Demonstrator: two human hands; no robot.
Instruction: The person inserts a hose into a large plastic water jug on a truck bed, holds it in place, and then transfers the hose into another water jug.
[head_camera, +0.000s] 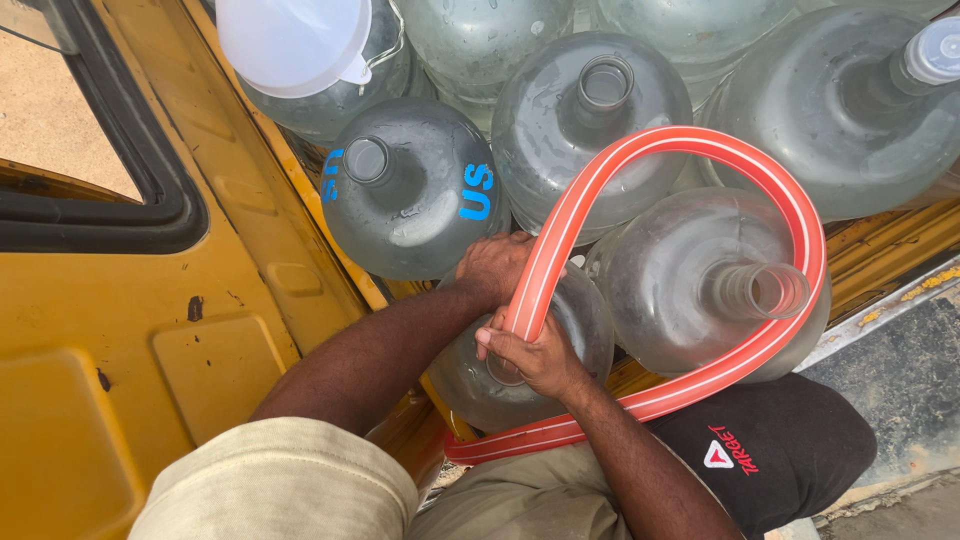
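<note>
Two hands on one red hose; eight clear jugs.

Red hose with white stripes; clear grey-tinted bottles; yellow vehicle panel.

yellow vehicle body with a dark-rimmed window, grey pavement at right, bright daylight
</note>
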